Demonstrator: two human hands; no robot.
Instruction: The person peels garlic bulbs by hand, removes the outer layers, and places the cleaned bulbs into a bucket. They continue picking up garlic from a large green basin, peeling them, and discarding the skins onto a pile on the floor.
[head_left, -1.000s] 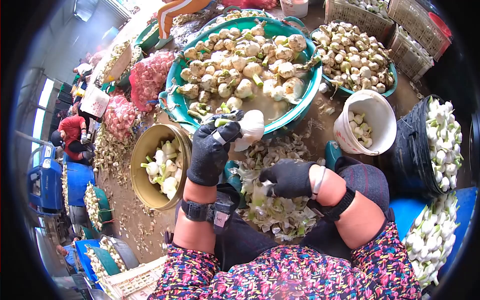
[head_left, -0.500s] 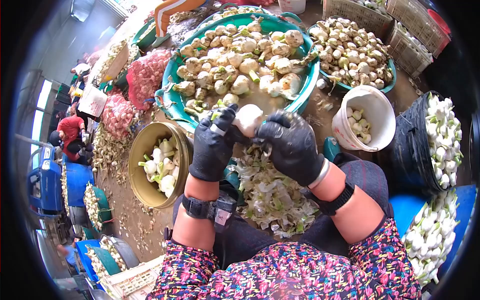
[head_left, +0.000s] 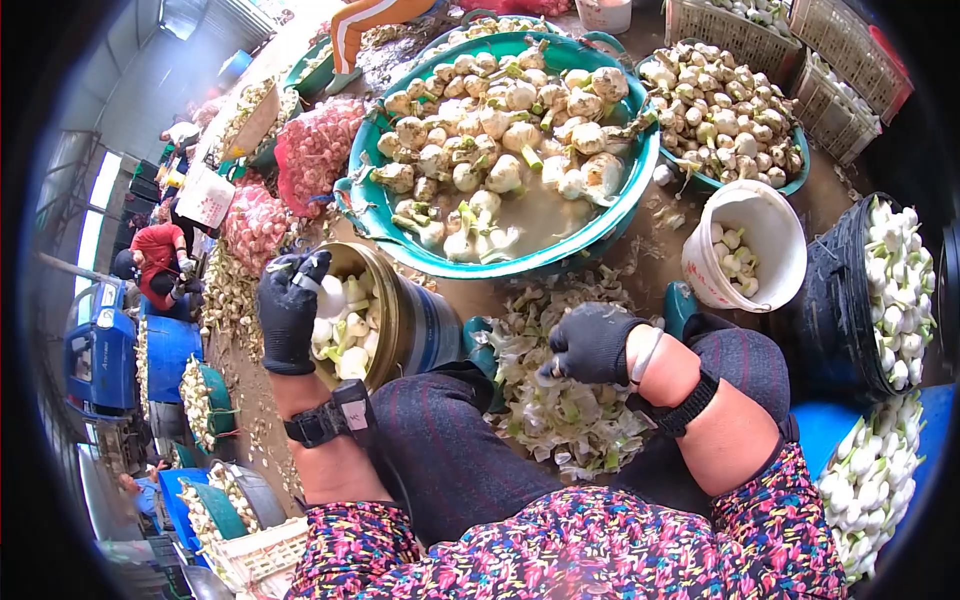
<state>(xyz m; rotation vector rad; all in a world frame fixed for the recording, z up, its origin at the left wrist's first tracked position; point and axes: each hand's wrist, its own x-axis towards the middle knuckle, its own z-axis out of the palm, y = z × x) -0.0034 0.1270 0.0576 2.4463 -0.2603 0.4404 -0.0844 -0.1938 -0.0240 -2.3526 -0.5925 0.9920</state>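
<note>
My left hand (head_left: pixel 288 312), in a black glove with pale bands on the fingers, is at the left rim of a yellowish bucket (head_left: pixel 395 285). Its fingers are apart. Right beside them, over the bucket's mouth, shows a white garlic bulb (head_left: pixel 332 297), apparently loose from the hand. More peeled bulbs with green stems (head_left: pixel 350 340) lie inside. My right hand (head_left: pixel 592 343), also gloved, is curled closed above a heap of garlic peelings (head_left: pixel 570 410) between my legs. A small shiny bit shows at its fingertips; what it is I cannot make out.
Ahead stands a large teal tub (head_left: pixel 500 262) of unpeeled garlic in murky water. Another full basin (head_left: pixel 800 180), a white bucket (head_left: pixel 700 260) and a black tub (head_left: pixel 840 300) are to the right. Pink mesh sacks (head_left: pixel 320 150) and a person in red (head_left: pixel 158 260) are at left.
My left hand has carried the white garlic bulb from in front of the teal tub to the yellowish bucket and apparently let go. My right hand has drawn back lower, over the peelings.
</note>
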